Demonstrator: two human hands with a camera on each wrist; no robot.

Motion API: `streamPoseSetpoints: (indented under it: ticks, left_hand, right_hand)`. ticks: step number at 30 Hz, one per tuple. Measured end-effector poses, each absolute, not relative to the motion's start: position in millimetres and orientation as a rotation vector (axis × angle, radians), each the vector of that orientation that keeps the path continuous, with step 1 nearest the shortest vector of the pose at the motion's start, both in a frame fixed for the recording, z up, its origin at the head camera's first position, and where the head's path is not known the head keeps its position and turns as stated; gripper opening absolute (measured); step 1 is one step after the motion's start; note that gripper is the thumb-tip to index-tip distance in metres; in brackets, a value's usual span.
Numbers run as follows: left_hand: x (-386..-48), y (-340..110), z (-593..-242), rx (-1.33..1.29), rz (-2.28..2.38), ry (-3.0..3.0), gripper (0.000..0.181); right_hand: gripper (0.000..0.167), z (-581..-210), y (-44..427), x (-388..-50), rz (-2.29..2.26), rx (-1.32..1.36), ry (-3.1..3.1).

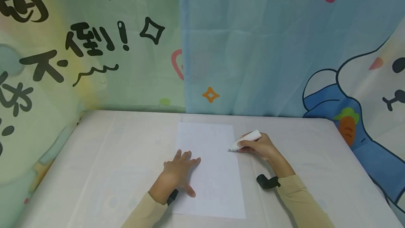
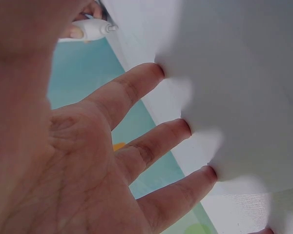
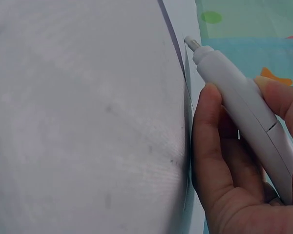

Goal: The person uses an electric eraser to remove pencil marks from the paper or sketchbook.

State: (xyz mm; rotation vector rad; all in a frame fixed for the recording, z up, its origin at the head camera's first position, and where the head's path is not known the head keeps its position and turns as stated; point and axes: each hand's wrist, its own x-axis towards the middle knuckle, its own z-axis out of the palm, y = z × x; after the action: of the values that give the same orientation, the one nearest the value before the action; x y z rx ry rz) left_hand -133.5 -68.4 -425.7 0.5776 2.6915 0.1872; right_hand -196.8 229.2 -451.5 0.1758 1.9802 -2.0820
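Observation:
A white sheet of paper (image 1: 215, 185) lies upright on the white-covered table. The left hand (image 1: 180, 170) rests on its left edge with fingers spread; in the left wrist view the straight fingers of that hand (image 2: 102, 156) touch the sheet (image 2: 254, 97) with their tips. Beside the sheet's upper right edge, the right hand (image 1: 257, 147) grips a white pen-like tool (image 1: 250, 139), its narrow tip pointing left at the edge. The right wrist view shows the tool (image 3: 239, 97) pinched between thumb and fingers of the right hand (image 3: 239, 190), metal tip foremost.
The white tablecloth (image 1: 126, 143) spreads to both sides of the paper. Behind the table hangs a printed cloth (image 1: 253, 45), green at left and blue at right, with dark characters and a cartoon animal. Dark wrist-worn devices (image 1: 267, 182) sit at both cuffs.

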Motion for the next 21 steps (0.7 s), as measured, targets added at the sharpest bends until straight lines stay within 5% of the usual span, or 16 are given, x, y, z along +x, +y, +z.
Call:
streamPoseSetpoints:
  ticks: [21]
  left_hand:
    - [-132.8,-69.2,-427.3,0.581,0.216,2.699,0.106]
  right_hand:
    - [0.018,-453.2,228.6,-197.0,-2.086,0.167,1.944]
